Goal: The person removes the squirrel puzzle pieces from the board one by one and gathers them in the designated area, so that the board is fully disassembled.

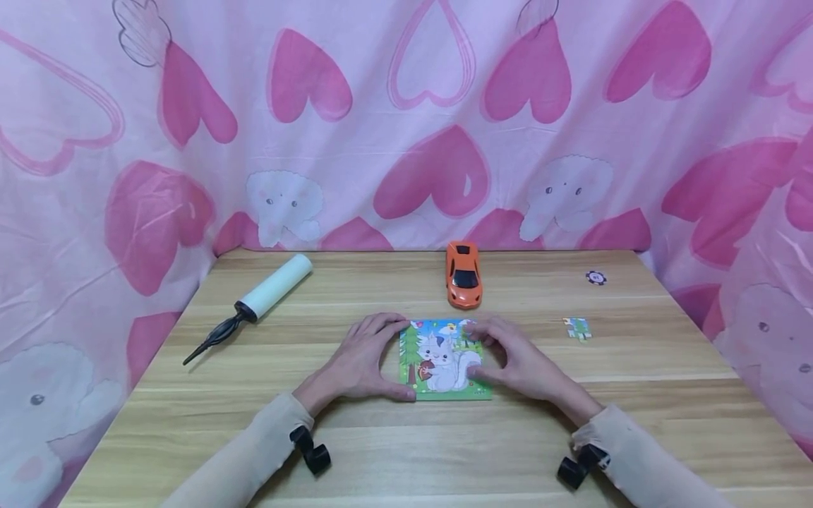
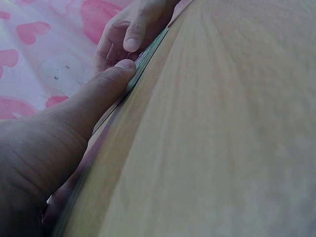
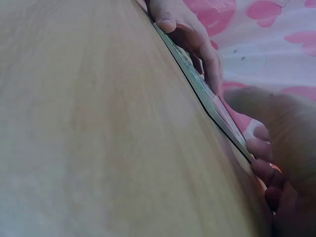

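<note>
A squirrel jigsaw puzzle [image 1: 444,360] with a green border lies flat on the wooden table. My left hand [image 1: 362,356] spans its left side, thumb at the near corner and fingers at the far corner. From the right, my right hand [image 1: 517,356] curls over the puzzle's right side, its thumb above the picture and its fingers at the edge. In the left wrist view the right thumb [image 2: 133,39] looks slightly raised over the board. The right wrist view shows the right fingers [image 3: 261,148] bent against the board's edge. A loose jigsaw piece [image 1: 577,329] lies right of the hands.
An orange toy car [image 1: 464,276] stands beyond the puzzle. A pale hand pump [image 1: 267,293] with a black nozzle lies at the left. At the far right is a small round chip [image 1: 595,278]. A pink heart-patterned curtain [image 1: 406,141] hangs behind the wooden table [image 1: 406,451].
</note>
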`<state>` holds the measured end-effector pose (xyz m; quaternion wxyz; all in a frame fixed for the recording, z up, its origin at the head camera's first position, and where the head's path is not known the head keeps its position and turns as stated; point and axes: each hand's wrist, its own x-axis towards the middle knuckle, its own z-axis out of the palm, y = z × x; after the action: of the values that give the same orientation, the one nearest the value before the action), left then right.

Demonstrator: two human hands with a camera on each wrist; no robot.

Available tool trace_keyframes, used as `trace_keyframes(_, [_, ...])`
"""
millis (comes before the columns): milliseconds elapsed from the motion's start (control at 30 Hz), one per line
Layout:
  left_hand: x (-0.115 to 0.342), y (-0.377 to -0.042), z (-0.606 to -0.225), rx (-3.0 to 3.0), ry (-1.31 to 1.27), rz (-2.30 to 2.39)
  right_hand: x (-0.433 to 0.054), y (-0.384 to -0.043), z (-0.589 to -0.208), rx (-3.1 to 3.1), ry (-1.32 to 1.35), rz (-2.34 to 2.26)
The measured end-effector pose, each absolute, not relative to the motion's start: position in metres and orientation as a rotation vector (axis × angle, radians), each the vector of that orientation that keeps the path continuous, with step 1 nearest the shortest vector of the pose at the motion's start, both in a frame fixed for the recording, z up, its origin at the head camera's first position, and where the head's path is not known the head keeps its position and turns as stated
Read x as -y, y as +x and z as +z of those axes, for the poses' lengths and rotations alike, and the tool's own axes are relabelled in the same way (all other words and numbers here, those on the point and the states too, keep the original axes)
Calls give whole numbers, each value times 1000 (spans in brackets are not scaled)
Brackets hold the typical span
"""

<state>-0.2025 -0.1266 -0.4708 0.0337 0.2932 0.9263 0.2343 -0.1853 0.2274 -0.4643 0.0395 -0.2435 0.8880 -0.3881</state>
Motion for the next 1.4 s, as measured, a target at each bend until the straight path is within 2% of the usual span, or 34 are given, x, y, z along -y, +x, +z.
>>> trace_keyframes(667, [126,-202,-471,-2839,921,728,-226,-182,-461,-2715,-830,-995])
trace_keyframes(1400, [126,-201,-470,-2847,918,739,-222,-184,-457,-2637,-718,-1113])
